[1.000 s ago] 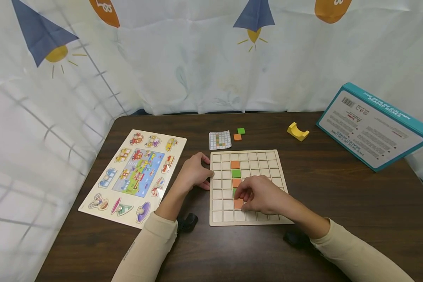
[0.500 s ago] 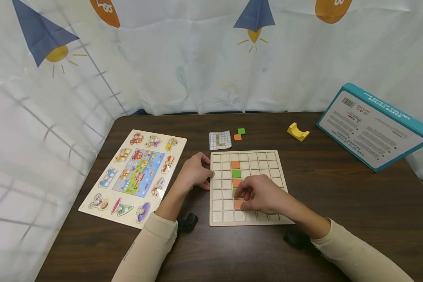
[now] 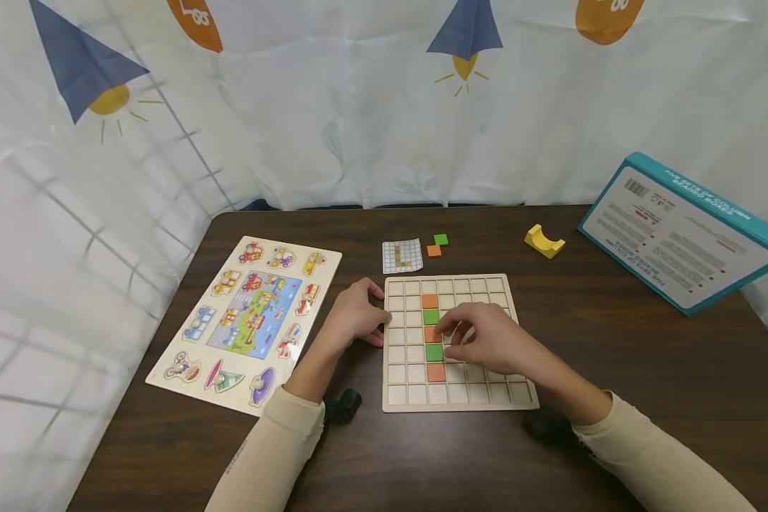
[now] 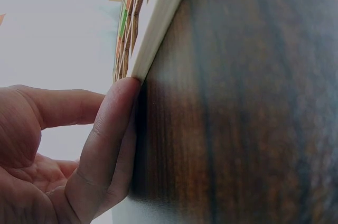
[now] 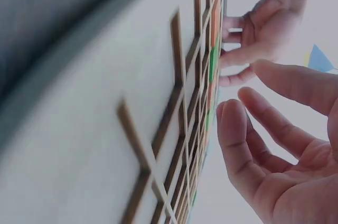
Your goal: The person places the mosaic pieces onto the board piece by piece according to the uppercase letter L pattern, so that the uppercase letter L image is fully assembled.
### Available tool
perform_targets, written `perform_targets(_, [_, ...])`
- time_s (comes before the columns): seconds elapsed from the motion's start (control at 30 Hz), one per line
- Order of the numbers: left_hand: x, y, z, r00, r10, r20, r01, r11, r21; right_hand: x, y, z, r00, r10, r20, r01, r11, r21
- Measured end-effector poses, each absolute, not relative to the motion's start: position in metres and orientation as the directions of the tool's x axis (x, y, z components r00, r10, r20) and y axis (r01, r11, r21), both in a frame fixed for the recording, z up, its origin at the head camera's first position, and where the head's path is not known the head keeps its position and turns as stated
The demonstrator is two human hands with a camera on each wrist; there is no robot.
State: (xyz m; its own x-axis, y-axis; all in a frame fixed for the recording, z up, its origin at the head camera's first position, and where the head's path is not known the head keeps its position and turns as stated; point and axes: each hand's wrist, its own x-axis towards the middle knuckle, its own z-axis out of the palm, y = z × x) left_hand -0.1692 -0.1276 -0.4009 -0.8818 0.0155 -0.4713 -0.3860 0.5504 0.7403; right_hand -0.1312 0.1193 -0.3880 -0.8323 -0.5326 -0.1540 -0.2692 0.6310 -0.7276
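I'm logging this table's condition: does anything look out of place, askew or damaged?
Nothing looks spilled or damaged. The puzzle board sits askew to the grid board, and the curved yellow block lies alone near the teal box, its arched shape seemingly matching neither board. Both seem only mildly odd.

It seems a play corner, with a printed curtain (image 3: 384,128) behind a table (image 3: 646,377) bearing a puzzle (image 3: 254,316) and board (image 3: 414,336).

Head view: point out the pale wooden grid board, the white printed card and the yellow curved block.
Wooden grid board (image 3: 416,354), head view: bare cell.
White printed card (image 3: 402,257), head view: middle.
Yellow curved block (image 3: 543,244), head view: middle.
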Motion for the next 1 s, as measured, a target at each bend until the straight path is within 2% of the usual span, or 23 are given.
perform_targets(0.4, [-0.169, -0.127, -0.4, -0.885, 0.009, -0.466, -0.382, 0.556, 0.738, -0.161, 0.133, -0.383, -0.863, -0.49, -0.125, -0.27, 0.656, -0.705])
perform_targets(1.0, [-0.166, -0.127, -0.398, -0.889, 0.012, -0.458, -0.377, 0.548, 0.746, -0.235, 0.133, -0.385, -0.927, -0.369, -0.066, -0.223, 0.684, -0.695])
